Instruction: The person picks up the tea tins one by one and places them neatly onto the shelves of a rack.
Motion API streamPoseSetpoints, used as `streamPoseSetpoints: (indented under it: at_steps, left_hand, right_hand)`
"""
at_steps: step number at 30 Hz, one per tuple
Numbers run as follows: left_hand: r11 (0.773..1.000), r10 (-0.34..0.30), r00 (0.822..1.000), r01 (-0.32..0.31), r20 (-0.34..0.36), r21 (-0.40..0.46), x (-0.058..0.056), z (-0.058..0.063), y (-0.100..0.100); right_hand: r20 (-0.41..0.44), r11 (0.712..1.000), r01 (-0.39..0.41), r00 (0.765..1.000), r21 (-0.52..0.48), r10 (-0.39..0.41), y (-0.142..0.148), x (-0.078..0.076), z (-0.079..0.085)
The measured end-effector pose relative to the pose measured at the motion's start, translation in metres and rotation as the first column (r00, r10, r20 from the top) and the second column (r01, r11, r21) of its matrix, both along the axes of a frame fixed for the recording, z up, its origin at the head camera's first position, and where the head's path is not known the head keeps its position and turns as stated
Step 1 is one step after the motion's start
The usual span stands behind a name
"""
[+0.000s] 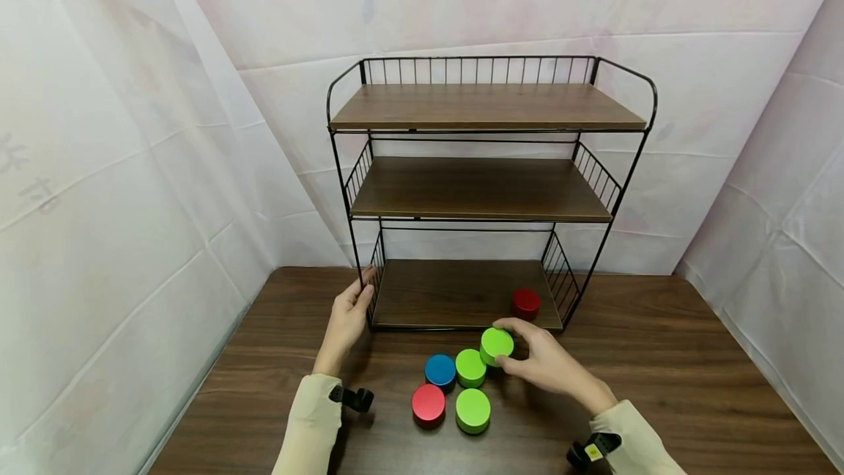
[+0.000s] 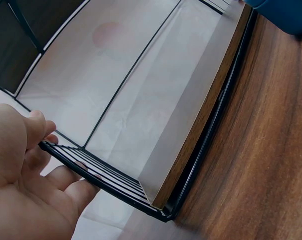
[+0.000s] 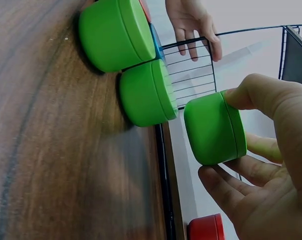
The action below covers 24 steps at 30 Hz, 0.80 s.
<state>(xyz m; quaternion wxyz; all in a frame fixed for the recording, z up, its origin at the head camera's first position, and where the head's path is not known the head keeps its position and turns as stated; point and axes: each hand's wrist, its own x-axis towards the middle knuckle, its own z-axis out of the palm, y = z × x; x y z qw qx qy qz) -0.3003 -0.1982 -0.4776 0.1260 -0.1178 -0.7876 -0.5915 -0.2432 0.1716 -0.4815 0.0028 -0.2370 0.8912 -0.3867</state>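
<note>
My right hand (image 1: 550, 361) pinches a round green lidded tin (image 1: 497, 344) between thumb and fingers. The right wrist view has this tin (image 3: 213, 129) raised off the table, near the front edge of the bottom shelf. My left hand (image 1: 347, 314) holds the left side rail of a three-tier rack (image 1: 468, 328); in the left wrist view its fingers (image 2: 81, 192) curl round the black wire. On the bottom shelf, toward the right, sits a red tin (image 1: 525, 303). Before the rack stand two green tins (image 1: 471, 368), a blue tin (image 1: 440, 371) and another red tin (image 1: 428, 405).
The rack's middle shelf (image 1: 481, 185) and top shelf (image 1: 488, 105) are brown boards in black wire frames. It stands on a dark wooden table (image 1: 659, 358), with white cloth (image 1: 165, 130) hanging behind and at both sides.
</note>
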Motion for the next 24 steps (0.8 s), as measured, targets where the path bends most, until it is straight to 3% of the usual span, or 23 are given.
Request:
streamPoseSetpoints:
  at_steps: [3, 11, 24]
  left_hand:
    - [1.0, -0.005, 1.0, 0.005, -0.009, 0.0, 0.002, 0.004, 0.001]
    - [0.999, 0.011, 1.0, -0.011, -0.021, -0.03, -0.01, -0.015, -0.006]
    - [1.0, 0.007, 1.0, -0.007, -0.021, -0.007, -0.011, -0.018, -0.006]
  right_hand:
    - [0.011, 1.0, -0.005, 1.0, -0.002, 0.005, -0.002, -0.002, 0.002]
    - [0.004, 1.0, -0.017, 1.0, -0.016, 0.017, -0.012, -0.009, 0.002]
    - [0.027, 1.0, -0.019, 0.999, -0.011, 0.019, -0.034, -0.02, 0.006]
